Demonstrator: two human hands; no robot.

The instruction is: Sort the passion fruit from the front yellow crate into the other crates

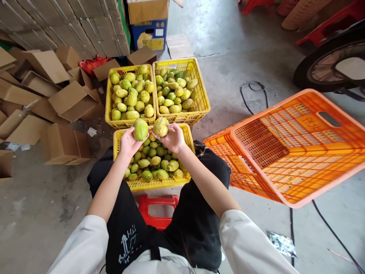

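My left hand (129, 142) is closed around a greenish lemon (140, 129), its fingers behind the fruit. In my right hand (173, 139) I grip a yellower lemon (161, 126) with brownish marks. Both lemons are held up side by side, slightly apart, above the near yellow crate (142, 185). Green and yellow lemons (155, 160) fill much of that crate, which stands between my knees. Just beyond it are two more yellow crates, the left one (107, 101) and the right one (203, 93), both holding lemons of mixed green and yellow.
A tilted orange crate (296, 152) stands at my right. Cardboard boxes (71, 101) lie heaped at the left, below stacked cartons (57, 28). A red stool (159, 222) shows between my legs. A wheel (333, 62) and black cable (253, 87) are at the right.
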